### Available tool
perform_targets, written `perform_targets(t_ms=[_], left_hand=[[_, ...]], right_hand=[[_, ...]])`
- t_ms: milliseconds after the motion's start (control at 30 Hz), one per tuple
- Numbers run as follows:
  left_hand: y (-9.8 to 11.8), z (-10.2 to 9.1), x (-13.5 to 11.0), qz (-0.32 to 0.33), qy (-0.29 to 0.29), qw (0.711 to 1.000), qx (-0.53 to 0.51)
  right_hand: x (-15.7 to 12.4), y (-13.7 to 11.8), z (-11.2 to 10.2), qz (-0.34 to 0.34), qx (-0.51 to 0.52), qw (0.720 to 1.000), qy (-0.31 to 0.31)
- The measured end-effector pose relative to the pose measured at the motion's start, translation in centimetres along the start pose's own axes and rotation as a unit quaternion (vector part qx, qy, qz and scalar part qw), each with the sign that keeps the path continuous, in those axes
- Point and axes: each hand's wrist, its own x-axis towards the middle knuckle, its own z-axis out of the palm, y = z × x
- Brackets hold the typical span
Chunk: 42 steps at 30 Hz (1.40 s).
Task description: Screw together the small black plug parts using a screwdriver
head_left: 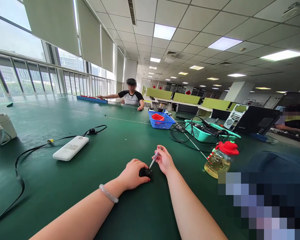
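On the green tabletop (130,213), my left hand (134,174) is closed around a small black block-like part (146,172), its thumb in front and fingers behind. Small details on the part's top are too tiny to make out. My right hand (165,160) pinches a thin screwdriver (153,160) with a clear, purplish handle. The screwdriver slants down to the left, and its tip meets the top of the black part; whether it sits in a screw I cannot tell. A pale bangle (108,193) circles my left wrist.
Left lie a white power bank (71,148) and a black strap (22,180). To the right stand a drink jar with a red lid (218,160), a teal basket of cables (202,133) and a blue basket (162,124). A person (131,95) sits across the table beside a long blue tray (92,99).
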Motion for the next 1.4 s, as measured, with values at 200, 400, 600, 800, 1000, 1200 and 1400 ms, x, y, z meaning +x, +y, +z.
perform_targets(t_ms=[200,400,600,800,1000,1200,1400], left_hand=[[0.18,-0.14,-0.02,-0.007,-0.002,1.000,0.000],[0.11,-0.09,0.02,-0.011,-0.005,1.000,0.000],[0.14,-0.10,0.00,-0.009,-0.002,1.000,-0.003],[0.13,-0.08,0.07,-0.016,-0.004,1.000,-0.005],[0.01,0.01,0.13,-0.017,-0.002,1.000,-0.006],[-0.04,0.03,0.15,-0.020,-0.005,1.000,-0.004],[0.17,-0.11,0.12,-0.022,-0.008,1.000,0.001]], right_hand=[[-0.13,-0.05,0.07,-0.002,0.006,1.000,0.005],[-0.09,-0.08,-0.02,-0.001,0.008,1.000,0.002],[-0.05,-0.08,-0.02,0.000,0.003,1.000,-0.002],[0.07,0.05,-0.18,0.001,0.005,1.000,-0.007],[0.17,0.02,-0.20,0.004,0.011,1.000,-0.007],[0.13,0.00,-0.17,0.002,0.012,1.000,-0.008],[0.03,-0.05,-0.10,0.002,0.017,1.000,-0.009]])
